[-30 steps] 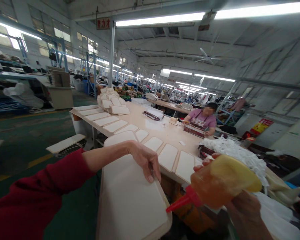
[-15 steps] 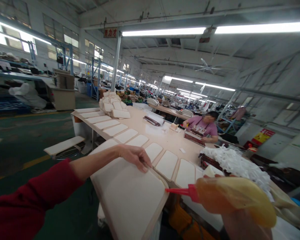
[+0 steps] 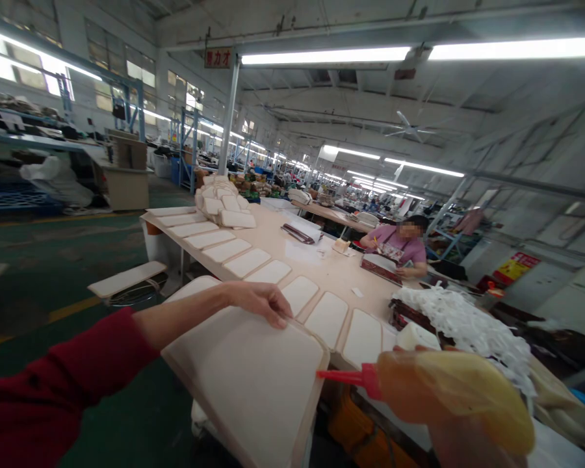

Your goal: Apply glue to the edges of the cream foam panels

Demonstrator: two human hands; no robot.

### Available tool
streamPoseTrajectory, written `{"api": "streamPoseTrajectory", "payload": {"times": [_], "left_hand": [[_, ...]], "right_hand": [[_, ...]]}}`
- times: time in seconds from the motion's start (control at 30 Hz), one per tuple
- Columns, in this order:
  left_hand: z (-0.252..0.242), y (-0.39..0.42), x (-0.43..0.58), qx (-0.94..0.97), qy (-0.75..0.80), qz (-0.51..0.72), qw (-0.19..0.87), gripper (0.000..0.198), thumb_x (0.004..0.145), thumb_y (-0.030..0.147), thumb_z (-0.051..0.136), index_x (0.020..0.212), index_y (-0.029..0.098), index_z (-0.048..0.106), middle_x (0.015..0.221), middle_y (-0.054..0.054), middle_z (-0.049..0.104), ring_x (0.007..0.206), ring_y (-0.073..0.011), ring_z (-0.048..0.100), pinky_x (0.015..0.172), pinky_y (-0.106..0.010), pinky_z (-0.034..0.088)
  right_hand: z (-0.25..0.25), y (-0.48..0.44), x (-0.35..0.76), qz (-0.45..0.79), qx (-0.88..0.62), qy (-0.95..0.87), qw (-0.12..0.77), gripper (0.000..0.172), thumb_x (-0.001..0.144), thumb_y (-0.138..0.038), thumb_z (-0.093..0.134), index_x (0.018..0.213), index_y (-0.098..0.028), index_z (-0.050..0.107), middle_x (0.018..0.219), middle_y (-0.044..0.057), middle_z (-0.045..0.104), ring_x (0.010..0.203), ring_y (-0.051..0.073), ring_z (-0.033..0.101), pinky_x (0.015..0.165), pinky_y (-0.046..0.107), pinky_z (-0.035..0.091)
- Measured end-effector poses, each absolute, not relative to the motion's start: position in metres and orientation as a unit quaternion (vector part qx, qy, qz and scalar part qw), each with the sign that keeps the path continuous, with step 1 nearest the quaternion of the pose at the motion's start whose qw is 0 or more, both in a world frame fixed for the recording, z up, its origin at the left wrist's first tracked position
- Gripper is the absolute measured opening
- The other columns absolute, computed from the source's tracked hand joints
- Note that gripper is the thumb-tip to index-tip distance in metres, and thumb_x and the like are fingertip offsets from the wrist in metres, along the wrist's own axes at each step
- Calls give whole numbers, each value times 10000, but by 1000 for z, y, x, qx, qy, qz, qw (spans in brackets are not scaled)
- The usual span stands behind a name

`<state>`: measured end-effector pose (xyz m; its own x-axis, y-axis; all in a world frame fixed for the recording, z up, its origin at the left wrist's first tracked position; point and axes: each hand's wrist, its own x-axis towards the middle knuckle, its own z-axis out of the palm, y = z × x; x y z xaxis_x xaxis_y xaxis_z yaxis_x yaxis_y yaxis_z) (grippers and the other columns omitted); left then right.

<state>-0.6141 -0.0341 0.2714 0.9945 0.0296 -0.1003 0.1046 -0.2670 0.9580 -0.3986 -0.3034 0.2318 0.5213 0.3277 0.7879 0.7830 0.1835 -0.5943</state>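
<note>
My left hand (image 3: 260, 300) grips the far edge of a large cream padded panel (image 3: 246, 374), which tilts toward me off the table's near edge. My right hand (image 3: 461, 442), mostly hidden behind it, holds a yellow squeeze bottle (image 3: 455, 398) lying sideways. Its red nozzle (image 3: 344, 376) points left at the panel's right edge. My left sleeve is red.
A long beige table (image 3: 316, 266) carries a row of several cream panels (image 3: 246, 261) along its left edge and a stack of pads (image 3: 221, 203) at the far end. White strips (image 3: 461, 322) are piled at right. A seated person (image 3: 402, 244) works across the table. A stool (image 3: 127, 281) stands at left.
The squeeze bottle swung from pointing down-left to lying level, nozzle at the panel's right edge. My left hand slid up along the panel's far edge, and the panel shifted left.
</note>
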Motion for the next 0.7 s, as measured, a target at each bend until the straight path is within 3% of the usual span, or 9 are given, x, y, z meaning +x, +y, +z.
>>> {"api": "streamPoseTrajectory", "payload": {"times": [0.27,0.7], "left_hand": [[270,-28,-618,784,54,-63,616,369,667,491,791,780,143,743,659,-2,657,580,-115,557,532,-181,442],[272,-28,-621,778,81,-41,621,320,623,445,819,690,143,741,634,-11,661,566,-117,545,525,-190,434]], "right_hand": [[229,-302,-407,-150,-618,-455,623,407,902,-453,586,1223,-206,543,1240,102,551,1060,246,569,864,467,530],[223,-309,-405,-152,-733,-417,515,326,907,-424,588,1171,-232,576,1241,88,552,1072,236,561,879,439,522]]}}
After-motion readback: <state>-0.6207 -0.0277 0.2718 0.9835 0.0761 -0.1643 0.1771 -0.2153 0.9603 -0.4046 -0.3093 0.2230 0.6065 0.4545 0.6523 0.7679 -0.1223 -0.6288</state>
